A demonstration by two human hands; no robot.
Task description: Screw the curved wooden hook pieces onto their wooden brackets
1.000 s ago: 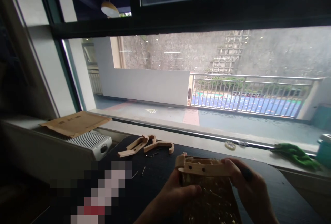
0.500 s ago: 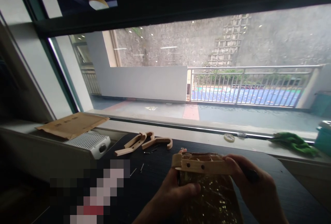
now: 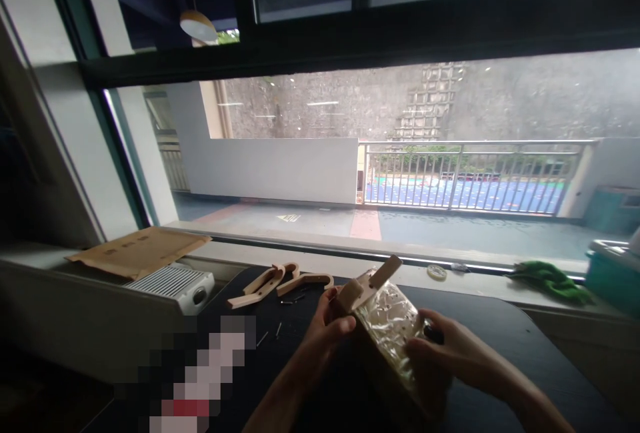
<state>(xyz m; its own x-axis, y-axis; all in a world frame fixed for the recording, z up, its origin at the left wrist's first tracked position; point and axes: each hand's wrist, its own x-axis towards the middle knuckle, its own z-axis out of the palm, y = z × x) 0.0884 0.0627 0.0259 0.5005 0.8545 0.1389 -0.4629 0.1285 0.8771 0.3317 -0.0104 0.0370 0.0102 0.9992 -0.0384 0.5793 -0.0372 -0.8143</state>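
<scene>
Wrapped package point(image 3: 390, 323) turned askew (wooden hook point(image 3: 386, 272) atop), left fingers point(image 3: 344, 326) curled round one end, right fingers point(image 3: 425, 347) clasping its side

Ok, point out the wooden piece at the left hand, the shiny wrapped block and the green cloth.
Wooden piece point(image 3: 387, 272): head view, on its straight arm.
Wrapped block point(image 3: 388, 318): head view, on its shiny face.
Green cloth point(image 3: 551, 282): head view, on its bunched middle.

Worktop point(image 3: 493, 326), far-left corner: hooks point(image 3: 300, 280), screws point(image 3: 279, 331) nearer | right of them: package point(image 3: 393, 323) between left hand point(image 3: 327, 331) and right hand point(image 3: 447, 346), another hook point(image 3: 385, 274) on its far end | sill point(image 3: 350, 264) behind far edge: tape roll point(image 3: 437, 272) (cloth point(image 3: 553, 283) farther right) | beyond left edge: cardboard point(image 3: 145, 251) on vented unit point(image 3: 189, 293)
</scene>
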